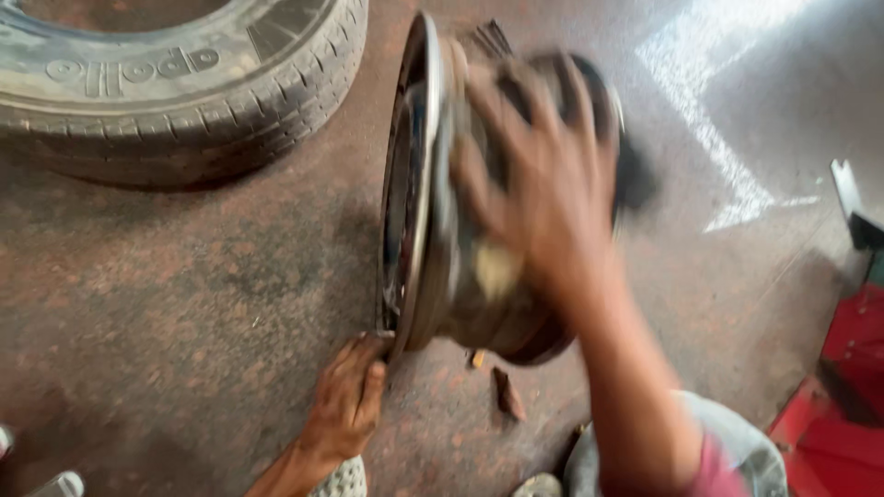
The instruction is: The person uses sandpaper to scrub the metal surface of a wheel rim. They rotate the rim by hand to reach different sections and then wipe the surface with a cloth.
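Right hand (543, 175) laid over the barrel of a bare steel wheel rim (433, 276), fingers spread wide and flat, pinching nothing. Heavily blurred, so exact contact hard to tell. Dark shape (635, 175) just past the fingertips, possibly a cloth or part of the rim; cannot tell which, nor whether held.

Left hand (348, 398) low at the rim's bottom lip, fingertips touching the metal edge where it meets the floor. Fingers curled together; cannot tell whether clamped around the lip or only pressed against it.

Rim upright on its edge on the stained brown concrete floor (184, 304), centre of view, open face turned left, a pale yellowish patch (497, 269) on its barrel.

Judged as the step in hand: steadying the standing rim from below with one hand and working across its barrel with the other. Any next move calling for a firm brace at the lip, since a rim balanced on edge can roll or tip.

Counted: one rim, two hands. One tyre (184, 83) lying flat at upper left, well apart from the rim. Two small scraps (506, 394) on the floor just beneath the rim. One red machine (847, 387) at the right edge.
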